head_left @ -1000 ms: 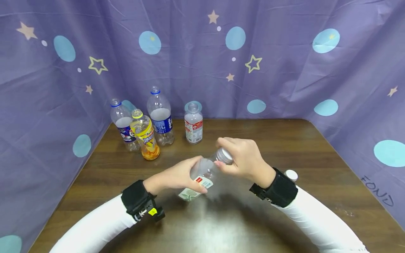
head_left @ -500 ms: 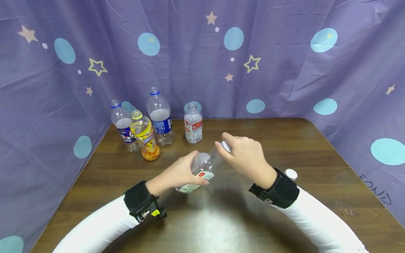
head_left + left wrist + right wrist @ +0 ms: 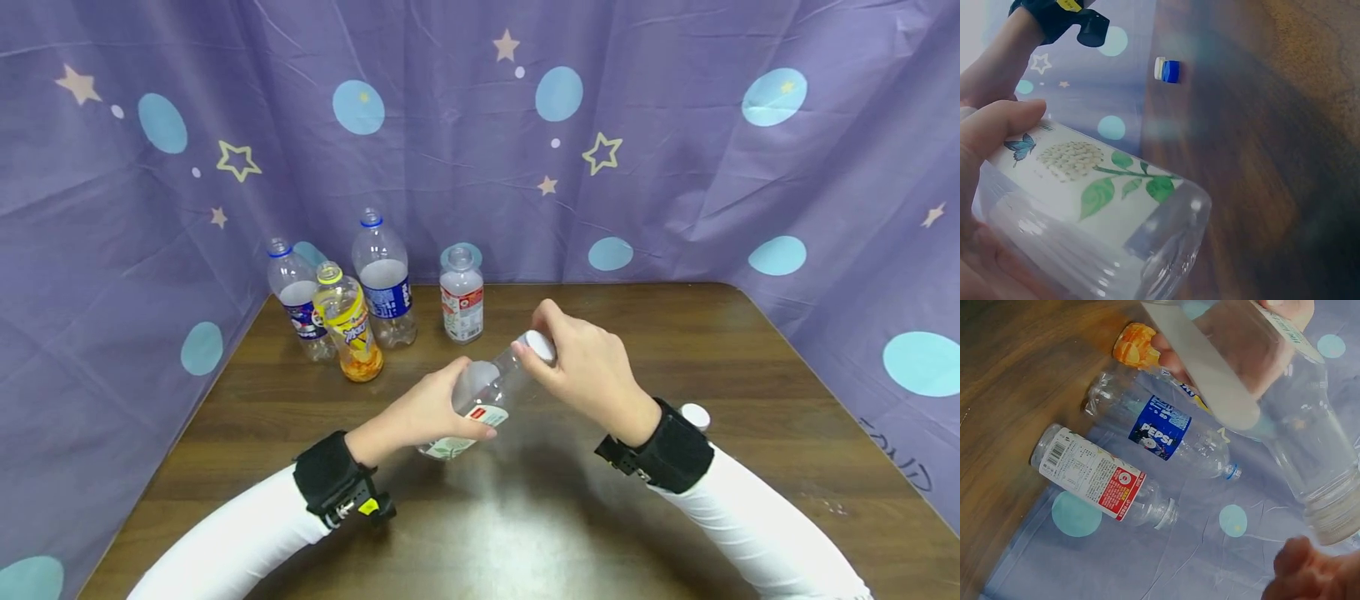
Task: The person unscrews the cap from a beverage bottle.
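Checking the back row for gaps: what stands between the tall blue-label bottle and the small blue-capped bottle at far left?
In the head view, the yellow-orange bottle stands between the tall blue-label bottle and the small blue-capped bottle, slightly in front.

1. The clear bottle (image 3: 483, 400) is made of transparent plastic and looks empty. It is tilted, with the neck pointing toward 1 o'clock and the base toward 7 o'clock, near the middle of the table.
2. Its label (image 3: 1085, 175) is white, with green leaves, a pale flower cluster and a blue butterfly; from the head view a small red mark is visible on it.
3. The white cap (image 3: 540, 344) sits at the upper end of the bottle, on the neck. If it is fully tightened, I cannot tell.
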### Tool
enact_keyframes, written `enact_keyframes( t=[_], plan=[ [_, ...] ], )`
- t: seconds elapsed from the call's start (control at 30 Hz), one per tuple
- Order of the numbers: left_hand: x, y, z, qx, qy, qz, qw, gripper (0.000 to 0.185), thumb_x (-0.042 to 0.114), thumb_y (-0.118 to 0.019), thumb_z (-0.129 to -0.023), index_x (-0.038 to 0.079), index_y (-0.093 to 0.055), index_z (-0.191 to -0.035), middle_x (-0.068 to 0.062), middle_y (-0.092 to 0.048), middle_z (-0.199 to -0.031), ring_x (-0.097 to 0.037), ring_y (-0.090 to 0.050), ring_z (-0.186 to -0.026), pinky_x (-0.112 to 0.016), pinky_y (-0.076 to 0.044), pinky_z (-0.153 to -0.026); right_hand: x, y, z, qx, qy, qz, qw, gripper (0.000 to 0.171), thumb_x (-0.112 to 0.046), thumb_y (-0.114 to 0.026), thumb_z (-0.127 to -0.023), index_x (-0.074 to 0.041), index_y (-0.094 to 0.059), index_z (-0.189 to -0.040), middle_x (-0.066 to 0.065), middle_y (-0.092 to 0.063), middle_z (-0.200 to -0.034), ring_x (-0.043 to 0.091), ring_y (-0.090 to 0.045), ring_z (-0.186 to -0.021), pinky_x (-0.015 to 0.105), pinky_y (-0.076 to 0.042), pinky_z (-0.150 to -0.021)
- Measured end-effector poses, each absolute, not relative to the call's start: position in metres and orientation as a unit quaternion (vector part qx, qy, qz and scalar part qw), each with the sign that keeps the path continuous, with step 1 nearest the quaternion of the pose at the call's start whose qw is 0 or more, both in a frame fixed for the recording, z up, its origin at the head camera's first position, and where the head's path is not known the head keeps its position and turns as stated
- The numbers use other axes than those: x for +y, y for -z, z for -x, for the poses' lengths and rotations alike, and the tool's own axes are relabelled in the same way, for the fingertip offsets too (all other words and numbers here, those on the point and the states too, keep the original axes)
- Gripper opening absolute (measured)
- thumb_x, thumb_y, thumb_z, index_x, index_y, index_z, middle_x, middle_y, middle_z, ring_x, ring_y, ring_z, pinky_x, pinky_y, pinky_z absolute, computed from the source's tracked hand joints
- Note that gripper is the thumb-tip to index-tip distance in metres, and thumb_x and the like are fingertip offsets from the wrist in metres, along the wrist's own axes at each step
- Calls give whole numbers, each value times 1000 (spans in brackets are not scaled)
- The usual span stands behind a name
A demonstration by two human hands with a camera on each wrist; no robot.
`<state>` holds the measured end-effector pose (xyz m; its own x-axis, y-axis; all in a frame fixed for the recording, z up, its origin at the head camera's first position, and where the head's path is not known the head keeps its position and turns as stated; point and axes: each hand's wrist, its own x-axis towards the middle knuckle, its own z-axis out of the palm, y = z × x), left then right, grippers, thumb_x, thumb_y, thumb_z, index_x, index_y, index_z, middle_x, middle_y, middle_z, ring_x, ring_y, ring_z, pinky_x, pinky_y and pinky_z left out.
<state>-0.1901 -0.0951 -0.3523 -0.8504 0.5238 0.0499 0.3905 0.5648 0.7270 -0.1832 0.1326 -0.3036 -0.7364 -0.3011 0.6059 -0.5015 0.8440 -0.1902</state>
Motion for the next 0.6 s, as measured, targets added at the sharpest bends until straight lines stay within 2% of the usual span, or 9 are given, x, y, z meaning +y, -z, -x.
enact_keyframes(
  t=[0.17,0.3,0.4,0.5,0.6],
  plan=[
    [-94,353,189,884,-382,-255,85,71,39,-87,-63,13,-51,-118,0,-65,-97,-13,-61,-83,-31,-51,-75,132,301,183,-936,-161,-166,267,40,-55,-53,-88,-18,-47,-74,-5,-44,-51,14,-45,-44,31,-29,-39],
    [-96,353,190,885,-380,-254,88,71,39,-87,-64,12,-51,-119,-1,-65,-99,-13,-61,-84,-32,-51,-75,132,300,182,-937,-159,-176,256,36,-49,-52,-90,-18,-46,-73,-6,-42,-50,14,-43,-44,30,-28,-39],
    [-97,354,191,885,-380,-255,85,70,38,-87,-63,12,-51,-118,-1,-65,-99,-13,-61,-84,-32,-51,-75,134,300,183,-928,-164,-220,252,27,-43,-54,-91,-18,-50,-79,-7,-45,-57,12,-45,-49,29,-31,-41],
    [-99,352,191,886,-380,-254,81,69,37,-87,-63,13,-51,-117,-2,-65,-98,-16,-62,-84,-32,-51,-74,139,301,184,-911,-165,-283,252,19,-37,-54,-92,-18,-55,-92,-6,-52,-75,10,-48,-57,29,-38,-45],
    [-102,352,192,887,-378,-251,80,69,36,-87,-64,12,-51,-117,-4,-65,-99,-18,-62,-86,-32,-51,-74,144,301,185,-894,-164,-335,248,22,-34,-56,-92,-18,-58,-106,-5,-55,-93,9,-51,-65,30,-44,-50]
  ],
)
